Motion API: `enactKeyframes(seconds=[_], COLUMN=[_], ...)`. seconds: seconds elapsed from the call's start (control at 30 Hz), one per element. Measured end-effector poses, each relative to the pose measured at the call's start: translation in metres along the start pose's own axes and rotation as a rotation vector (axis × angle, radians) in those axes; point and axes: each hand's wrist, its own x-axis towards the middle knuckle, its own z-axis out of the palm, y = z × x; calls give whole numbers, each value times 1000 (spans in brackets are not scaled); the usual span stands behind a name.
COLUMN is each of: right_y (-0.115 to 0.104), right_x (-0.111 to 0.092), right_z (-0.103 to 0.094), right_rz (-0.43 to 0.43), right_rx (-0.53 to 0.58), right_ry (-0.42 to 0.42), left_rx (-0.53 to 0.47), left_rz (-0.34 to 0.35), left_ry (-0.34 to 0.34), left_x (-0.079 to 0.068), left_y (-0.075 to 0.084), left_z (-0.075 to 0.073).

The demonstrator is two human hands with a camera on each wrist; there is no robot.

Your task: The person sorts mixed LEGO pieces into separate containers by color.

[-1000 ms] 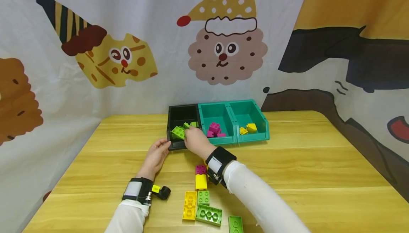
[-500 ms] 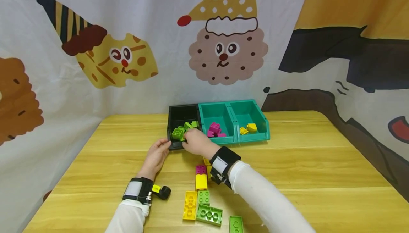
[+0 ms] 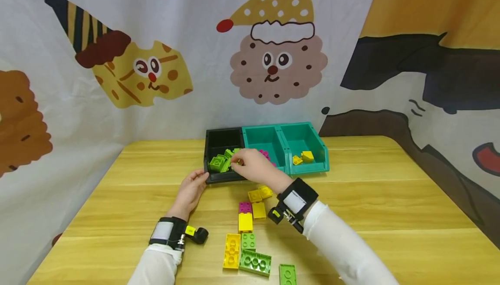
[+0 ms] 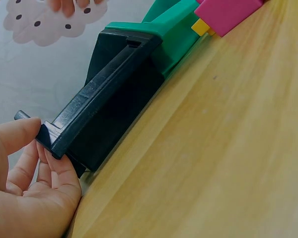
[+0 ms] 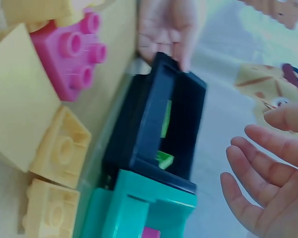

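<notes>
My left hand (image 3: 190, 191) pinches the front left corner of a black bin (image 4: 107, 89), thumb on the rim and fingers beneath it. Several green toy bricks (image 3: 219, 162) lie inside that bin. Over the bin's front right side hovers my right hand (image 3: 255, 165), its fingers loosely bent. The right wrist view shows nothing between these fingers (image 5: 260, 141). Attached on the right is a teal bin (image 3: 263, 135) with magenta bricks (image 5: 151, 232), partly hidden by the right hand. Farther right, another teal bin (image 3: 300, 134) contains yellow bricks (image 3: 307, 156).
On the wooden table (image 3: 371, 198), in front of the bins, lie yellow bricks (image 3: 259, 210), a magenta brick (image 3: 245, 207) and green bricks (image 3: 255, 262). A long yellow brick (image 3: 232, 251) lies beside the green ones. Behind the table hangs a printed cloth (image 3: 195, 116).
My right hand has come up out of the green bricks and moved right, uncovering yellow bricks on the table. My left hand stays on the bin's corner.
</notes>
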Motion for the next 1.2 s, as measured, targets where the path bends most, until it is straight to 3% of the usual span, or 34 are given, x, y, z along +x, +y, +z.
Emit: enactKeyframes(seconds=[0.33, 0.77, 1.2], right_y=[3, 15, 26], right_x=[-23, -56, -97], right_z=[-16, -19, -19], right_rz=[-47, -86, -30], right_rx=[116, 256, 261], right_ry=[38, 94, -38], left_rx=[29, 15, 11], left_rz=[7, -3, 4], left_ry=[3, 9, 5], left_x=[-1, -1, -1], left_y=[0, 0, 0], left_z=[-1, -1, -1])
